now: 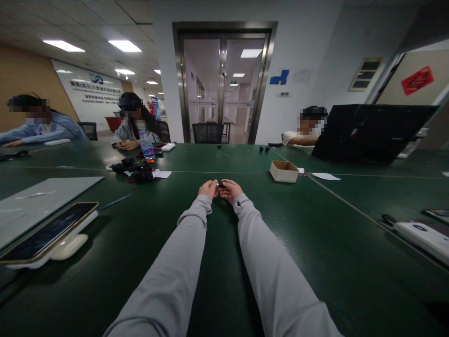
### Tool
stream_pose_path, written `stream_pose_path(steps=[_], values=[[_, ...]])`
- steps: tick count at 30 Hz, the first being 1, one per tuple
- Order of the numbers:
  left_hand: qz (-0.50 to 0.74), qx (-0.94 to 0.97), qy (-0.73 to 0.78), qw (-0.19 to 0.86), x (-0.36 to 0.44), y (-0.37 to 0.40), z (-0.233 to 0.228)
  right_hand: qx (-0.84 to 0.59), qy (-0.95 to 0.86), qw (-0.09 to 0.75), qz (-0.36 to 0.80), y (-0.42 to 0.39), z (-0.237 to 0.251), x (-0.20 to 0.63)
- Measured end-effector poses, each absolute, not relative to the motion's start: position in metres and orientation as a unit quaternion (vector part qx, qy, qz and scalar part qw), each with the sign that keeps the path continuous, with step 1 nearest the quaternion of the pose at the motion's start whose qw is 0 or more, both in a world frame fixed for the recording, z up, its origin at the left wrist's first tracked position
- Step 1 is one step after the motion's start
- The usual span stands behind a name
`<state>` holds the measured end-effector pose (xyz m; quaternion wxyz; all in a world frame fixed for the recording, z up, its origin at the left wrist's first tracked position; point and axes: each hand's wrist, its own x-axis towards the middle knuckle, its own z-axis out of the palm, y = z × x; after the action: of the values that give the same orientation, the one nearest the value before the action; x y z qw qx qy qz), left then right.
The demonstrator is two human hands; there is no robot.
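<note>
While both arms stretch forward, left hand (208,188) and right hand (229,189) pinch a small dark part (220,185).

I see my left hand (208,189) and right hand (229,190) meeting over the green table (315,243), pinching a small dark part (220,185) between them. A cardboard box (284,171) sits near on the right; a phone (49,232) lies far left.

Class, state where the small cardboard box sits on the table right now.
The small cardboard box sits open on the green table, beyond and right of the right hand, near a white paper sheet.
</note>
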<state>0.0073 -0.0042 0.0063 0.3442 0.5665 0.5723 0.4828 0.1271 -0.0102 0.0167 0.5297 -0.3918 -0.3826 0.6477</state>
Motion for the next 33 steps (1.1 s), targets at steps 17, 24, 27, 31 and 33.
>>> stream_pose_path(steps=[17, 24, 27, 31, 33], values=[[0.486, 0.561, 0.555, 0.375, 0.0078, -0.0053, 0.0081, -0.393, -0.375, 0.532, 0.649, -0.0131, 0.0205, 0.1264], [0.475, 0.576, 0.557, 0.364, 0.0083, -0.0054, 0.0082, -0.390, -0.371, 0.536, 0.651, -0.0119, 0.0194, 0.1268], [0.493, 0.555, 0.556, 0.373, 0.0084, -0.0061, 0.0081, -0.393, -0.371, 0.534, 0.650, -0.0114, 0.0189, 0.1266], [0.487, 0.561, 0.558, 0.369, 0.0078, -0.0066, 0.0083, -0.391, -0.374, 0.534, 0.649, -0.0114, 0.0189, 0.1262], [0.486, 0.563, 0.560, 0.365, 0.0076, -0.0067, 0.0085, -0.391, -0.373, 0.534, 0.650, -0.0115, 0.0190, 0.1262]])
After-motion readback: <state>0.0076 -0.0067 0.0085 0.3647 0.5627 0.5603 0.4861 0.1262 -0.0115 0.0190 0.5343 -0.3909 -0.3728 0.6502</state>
